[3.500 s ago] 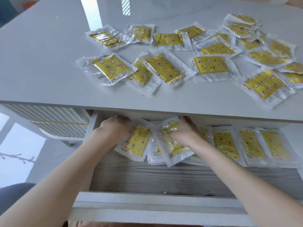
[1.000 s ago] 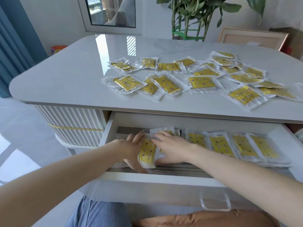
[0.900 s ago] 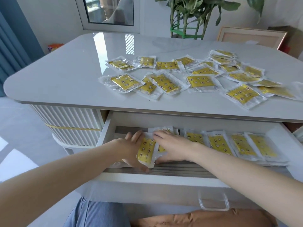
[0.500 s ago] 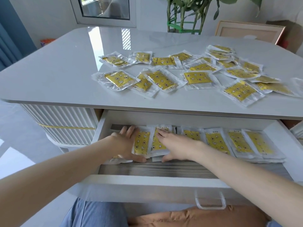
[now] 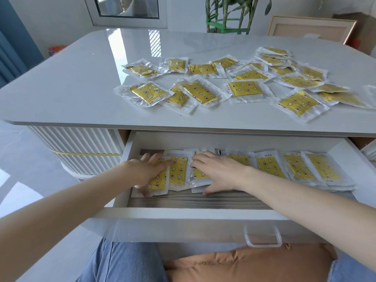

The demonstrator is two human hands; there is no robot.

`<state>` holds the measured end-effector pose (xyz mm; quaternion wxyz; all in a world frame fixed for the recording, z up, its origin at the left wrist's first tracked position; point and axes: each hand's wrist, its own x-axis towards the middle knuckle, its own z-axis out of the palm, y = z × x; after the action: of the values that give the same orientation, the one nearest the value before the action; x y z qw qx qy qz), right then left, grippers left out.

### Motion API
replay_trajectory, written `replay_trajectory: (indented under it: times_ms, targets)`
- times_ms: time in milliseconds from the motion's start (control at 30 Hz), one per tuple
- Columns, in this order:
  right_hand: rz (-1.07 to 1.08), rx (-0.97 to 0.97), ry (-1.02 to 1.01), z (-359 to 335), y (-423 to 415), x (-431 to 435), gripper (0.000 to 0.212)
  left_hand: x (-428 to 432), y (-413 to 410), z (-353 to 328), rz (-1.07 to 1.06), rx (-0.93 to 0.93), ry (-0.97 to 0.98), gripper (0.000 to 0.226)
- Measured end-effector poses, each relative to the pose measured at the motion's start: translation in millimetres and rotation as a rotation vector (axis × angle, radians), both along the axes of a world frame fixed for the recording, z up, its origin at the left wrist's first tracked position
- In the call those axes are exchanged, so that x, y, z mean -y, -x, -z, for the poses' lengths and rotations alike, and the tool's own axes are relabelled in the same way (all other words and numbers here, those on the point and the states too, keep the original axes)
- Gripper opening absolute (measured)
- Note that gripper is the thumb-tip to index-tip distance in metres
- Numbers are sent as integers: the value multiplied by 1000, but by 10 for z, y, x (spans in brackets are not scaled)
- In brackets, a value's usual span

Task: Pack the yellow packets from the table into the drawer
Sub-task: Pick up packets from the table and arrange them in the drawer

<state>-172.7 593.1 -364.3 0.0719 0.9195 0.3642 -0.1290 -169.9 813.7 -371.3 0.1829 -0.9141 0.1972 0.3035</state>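
Left hand (image 5: 149, 173) fingers straight on packets (image 5: 179, 170), right hand (image 5: 220, 169) fingers spread alongside

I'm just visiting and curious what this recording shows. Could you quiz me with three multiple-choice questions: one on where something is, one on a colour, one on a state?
1. Where are the left hand and right hand?
A raised in the air; B in the drawer; C out of sight.
2. What colour are the packets?
A red; B blue; C yellow.
3. How is the drawer?
A open; B shut; C taken right out.

Answers:
1 B: both hands lie flat on packets inside the drawer.
2 C: every packet shows yellow with small prints.
3 A: it is pulled out and its floor shows.
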Motion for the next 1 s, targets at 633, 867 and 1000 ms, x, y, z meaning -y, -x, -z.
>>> replay_trajectory:
  times_ms: [633, 867, 1000]
  targets:
    - [223, -122, 106, -207, 64, 821, 112, 772, -24, -167, 41, 12, 226, 123]
    - [301, -233, 92, -10, 16, 957, 113, 1099, -36, 15, 144, 50, 155, 129]
    - [309, -278, 50, 66, -41, 1009, 108, 1093, -45, 29, 163, 62, 158, 116]
